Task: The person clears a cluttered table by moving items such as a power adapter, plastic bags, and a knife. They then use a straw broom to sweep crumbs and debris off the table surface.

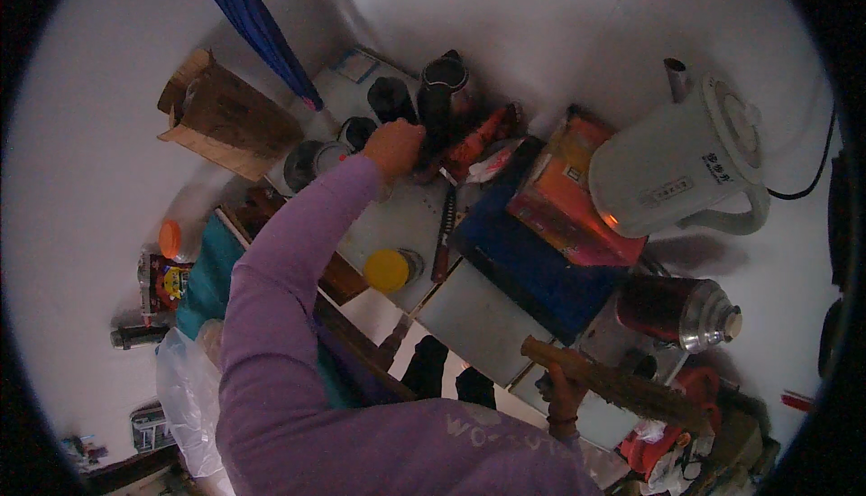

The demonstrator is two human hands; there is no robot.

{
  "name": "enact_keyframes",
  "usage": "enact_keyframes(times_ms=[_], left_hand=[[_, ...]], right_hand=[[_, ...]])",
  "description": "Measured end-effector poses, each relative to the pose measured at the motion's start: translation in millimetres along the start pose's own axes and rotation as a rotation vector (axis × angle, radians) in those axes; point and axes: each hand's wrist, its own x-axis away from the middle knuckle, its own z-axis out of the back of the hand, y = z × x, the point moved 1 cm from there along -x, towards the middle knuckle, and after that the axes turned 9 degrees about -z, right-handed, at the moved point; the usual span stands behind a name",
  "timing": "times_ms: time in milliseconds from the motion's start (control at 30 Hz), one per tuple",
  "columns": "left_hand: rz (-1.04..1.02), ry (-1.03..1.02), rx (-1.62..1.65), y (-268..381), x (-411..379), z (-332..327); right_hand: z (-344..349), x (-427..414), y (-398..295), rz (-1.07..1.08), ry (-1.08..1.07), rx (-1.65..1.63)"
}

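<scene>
My left hand (397, 149) reaches across the white-topped counter (389, 222), right beside a dark jug or kettle (443, 93) and black lidded containers (390, 99). Its fingers are curled and partly hidden, so whether they grip anything does not show. At the lower right, my right hand (565, 394) is closed around a long brown fibrous bundle, like a straw hand broom (609, 381), held at a slant. Between the hands lie a jar with a yellow lid (387, 271), a dark red-handled tool (444, 235) and a flat blue box (528, 252).
A pale electric kettle (666, 158) stands on an orange box (575, 198) on the right. Beyond it is a red vacuum flask (653, 310). On the left are an open cardboard box (233, 117), a hanging blue umbrella (257, 22) and a clear plastic bag (186, 401).
</scene>
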Motion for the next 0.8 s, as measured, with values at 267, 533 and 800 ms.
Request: enact_keyframes(times_ms=[267, 533, 800], left_hand=[[0.07, -0.003, -0.151, 10, 2, 8], [-0.193, -0.158, -0.11, 63, 74, 13], [-0.281, -0.451, 0.299, 144, 120, 31]], right_hand=[[-10, 7, -18, -0.008, -0.026, -0.034], [3, -7, 21, 0.051, 0.016, -0.021], [-48, -10, -26, 0.293, -0.453, 0.426]])
